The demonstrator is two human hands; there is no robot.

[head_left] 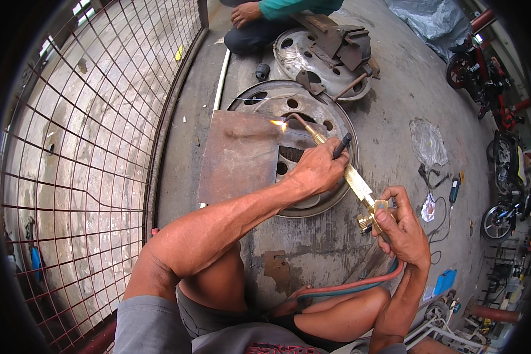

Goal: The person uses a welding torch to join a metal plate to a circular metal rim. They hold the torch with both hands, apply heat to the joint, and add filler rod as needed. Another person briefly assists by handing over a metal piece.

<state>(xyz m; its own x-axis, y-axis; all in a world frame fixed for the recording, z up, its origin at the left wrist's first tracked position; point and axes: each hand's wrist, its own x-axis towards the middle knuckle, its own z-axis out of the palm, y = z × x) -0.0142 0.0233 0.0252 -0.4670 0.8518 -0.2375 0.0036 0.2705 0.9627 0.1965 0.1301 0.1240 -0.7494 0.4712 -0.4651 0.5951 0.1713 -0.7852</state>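
Observation:
A lit brass gas torch [358, 183] lies across both my hands, its bent copper tip pointing up and left. From the tip comes a small orange-yellow flame [281, 125], by the upper right corner of a rusty flat steel plate [237, 168]. My left hand [320, 170] is closed round the front of the torch handle; a short black stick [342, 146] juts from the same grip. My right hand [404, 230] is closed on the rear end, fingers at the brass valve knobs. Below the plate's right side lies a steel wheel rim [351, 130], partly covered by plate and hand.
Red and blue-green hoses [348, 288] run from the torch past my legs. A second wheel rim [286, 56] carries scrap steel and a hammer [353, 85]. Another person's hand [246, 14] rests behind it. Wire mesh [100, 118] stands left; cables, foil and motorcycles [498, 218] lie right.

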